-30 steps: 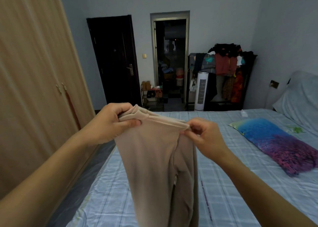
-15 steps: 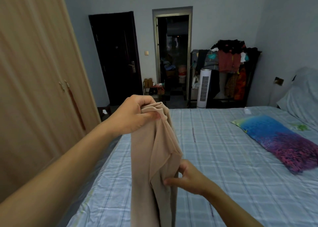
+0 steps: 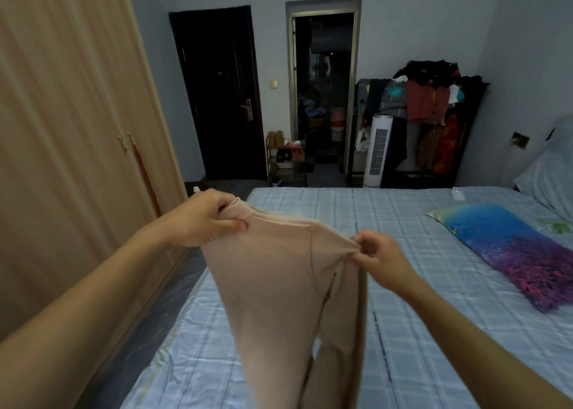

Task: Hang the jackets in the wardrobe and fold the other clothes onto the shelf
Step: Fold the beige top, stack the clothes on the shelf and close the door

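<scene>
Both bare forearms reached forward from the bottom corners of the view, and between them hung the beige pants [image 3: 288,300], lifted clear above the bed [image 3: 418,315]. The left hand [image 3: 201,219] gripped the upper left corner of the waistband, thumb pressed over the cloth against the curled fingers. The right hand [image 3: 381,256] pinched the upper right corner between thumb and fingertips, the other fingers loosely curled. The waistband stretched between the 2 hands, slightly higher on the left, and the 2 legs dropped straight down out of the bottom of the frame.

The bed beneath was covered with a pale blue checked sheet. On its right side lay a blue and purple pillow [image 3: 508,253], well apart from the pants, and a grey-covered pillow [image 3: 548,173] sat at the far right edge. A small white object [image 3: 458,194] rested near the far edge of the sheet.

To the left stood the wooden wardrobe [image 3: 68,135], its doors closed. At the far wall were a dark door [image 3: 220,95], an open doorway [image 3: 324,92], a small shoe rack [image 3: 286,160] between them, a white tower fan [image 3: 379,151], and a clothes rack [image 3: 434,114] heaped with garments.
</scene>
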`<state>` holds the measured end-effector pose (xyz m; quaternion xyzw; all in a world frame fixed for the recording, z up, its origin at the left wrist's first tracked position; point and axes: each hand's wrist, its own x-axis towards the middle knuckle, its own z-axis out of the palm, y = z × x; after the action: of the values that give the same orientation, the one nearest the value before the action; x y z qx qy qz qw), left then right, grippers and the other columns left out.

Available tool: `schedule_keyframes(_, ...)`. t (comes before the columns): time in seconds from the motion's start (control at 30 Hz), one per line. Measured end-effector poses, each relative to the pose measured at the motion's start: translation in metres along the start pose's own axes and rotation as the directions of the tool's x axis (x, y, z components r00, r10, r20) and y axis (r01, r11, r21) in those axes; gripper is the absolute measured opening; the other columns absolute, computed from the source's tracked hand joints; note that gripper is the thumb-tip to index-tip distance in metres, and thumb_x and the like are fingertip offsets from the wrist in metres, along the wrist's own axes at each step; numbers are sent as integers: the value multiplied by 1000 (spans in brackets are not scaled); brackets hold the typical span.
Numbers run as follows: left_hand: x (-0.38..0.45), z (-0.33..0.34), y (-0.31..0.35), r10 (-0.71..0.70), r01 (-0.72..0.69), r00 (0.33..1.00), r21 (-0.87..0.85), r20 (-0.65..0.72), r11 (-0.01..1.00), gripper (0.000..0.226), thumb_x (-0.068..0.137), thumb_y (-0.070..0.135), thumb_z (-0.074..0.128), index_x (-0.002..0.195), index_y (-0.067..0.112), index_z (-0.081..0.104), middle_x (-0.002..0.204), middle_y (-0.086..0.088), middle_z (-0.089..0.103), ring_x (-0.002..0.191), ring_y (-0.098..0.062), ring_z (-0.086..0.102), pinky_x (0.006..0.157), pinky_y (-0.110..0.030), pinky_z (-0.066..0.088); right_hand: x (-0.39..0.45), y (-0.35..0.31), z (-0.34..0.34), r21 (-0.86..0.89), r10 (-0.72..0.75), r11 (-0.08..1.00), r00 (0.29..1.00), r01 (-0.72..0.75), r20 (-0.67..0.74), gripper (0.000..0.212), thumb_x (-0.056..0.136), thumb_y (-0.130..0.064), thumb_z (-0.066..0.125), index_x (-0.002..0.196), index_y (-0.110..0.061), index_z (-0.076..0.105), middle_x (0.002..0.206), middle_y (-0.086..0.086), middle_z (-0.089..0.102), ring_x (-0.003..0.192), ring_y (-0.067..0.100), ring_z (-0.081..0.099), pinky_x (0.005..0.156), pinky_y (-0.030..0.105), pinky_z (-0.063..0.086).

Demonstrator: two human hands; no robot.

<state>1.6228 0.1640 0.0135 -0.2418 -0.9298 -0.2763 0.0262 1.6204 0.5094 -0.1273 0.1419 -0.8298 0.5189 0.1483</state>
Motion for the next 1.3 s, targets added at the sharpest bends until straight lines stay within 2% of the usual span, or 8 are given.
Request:
schedule_keyframes(0.13,6,9,4,49,-90,982,-222,-185,971,6,93,21,68,95,17,72,87,0,70,76,-7,65,65,-24,50,22,-16,-44,-76,-48,996,998,51,45,17,82,-3,76,80,-10,62,75,9,68,71,26,67,66,37,52)
schedule_keyframes(0.37,25,19,9,122,-198,966,-345,-229,918,45,88,37,67,94,-7,61,91,-25,63,76,-37,57,67,-36,46,16,-15,-74,-232,-113,965,992,123,55,29,86,-12,74,71,-12,49,62,-3,48,56,5,43,51,15,34)
schedule_keyframes(0.43,32,22,15,141,-216,964,-359,-224,908,34,88,35,70,90,2,66,91,-23,64,71,-24,58,65,-28,46,12,-6,-78,-259,-79,961,992,102,99,30,85,-16,76,71,-13,50,63,-6,49,58,5,46,52,17,36)
schedule_keyframes(0.67,58,52,15,106,-110,994,-412,-31,905,10,94,18,66,97,22,74,92,2,73,84,-14,67,72,-30,51,-20,54,-44,-183,166,976,945,-116,283,27,75,-22,79,95,-17,62,81,8,63,74,26,61,69,44,51)
schedule_keyframes(0.83,80,66,-11,126,-51,980,-420,154,906,12,92,17,68,81,14,71,76,7,67,71,-7,57,62,-24,43,-28,99,-25,-96,280,960,870,-264,406,15,84,-19,72,81,-9,62,74,-4,57,71,11,55,66,35,45)
schedule_keyframes(0.93,103,71,-32,77,17,976,-427,203,904,18,93,14,67,85,27,76,85,2,73,77,-11,67,64,-23,50,-18,119,-16,5,315,939,868,-343,384,15,94,-18,66,87,-5,61,79,1,59,76,15,59,70,29,47)
schedule_keyframes(1.07,158,93,-83,-35,70,990,-250,140,966,13,85,30,71,88,18,75,88,-4,74,85,-23,70,77,-48,57,27,148,-11,23,348,931,906,-363,240,21,93,-16,67,75,-15,57,66,-11,54,63,6,51,60,25,40)
schedule_keyframes(1.3,261,132,-150,-137,104,987,-310,-86,945,52,79,43,68,74,-5,50,63,-13,46,62,-12,45,61,-32,35,139,205,-26,-183,268,955,941,-232,206,23,80,-7,72,71,-23,60,66,-3,54,66,5,54,64,24,46)
